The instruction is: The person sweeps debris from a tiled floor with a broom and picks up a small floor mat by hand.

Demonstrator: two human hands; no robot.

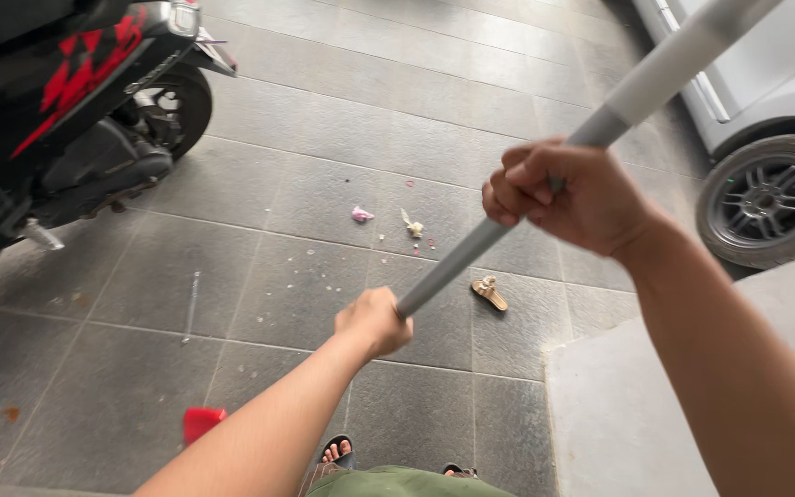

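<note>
Gripping a long grey pole (545, 193) with both hands, the person stands on a grey tiled floor (324, 129). The right hand (568, 195) is closed tight round the pole high up, fingers wrapped fully about it. The left hand (374, 320) is closed in a fist round the pole lower down, nearer the body. The pole runs on a slant from the upper right corner down to the left hand; its lower end is hidden behind that hand.

On the tiles beyond the hands lie small bits of litter: a pink scrap (362, 214), a pale crumpled scrap (413, 225) just beside it, and scattered white flecks. A single tan sandal (489, 293) lies on the floor right of the pole. A red object (202, 423) sits by the left forearm; what it is cannot be told. The person's toes in a sandal (336, 451) show at the bottom edge.

A black and red motorbike (75, 101) stands at the upper left. A silver car (766, 120) with one wheel showing stands at the upper right. A raised pale concrete step (618, 414) lies at the lower right.
</note>
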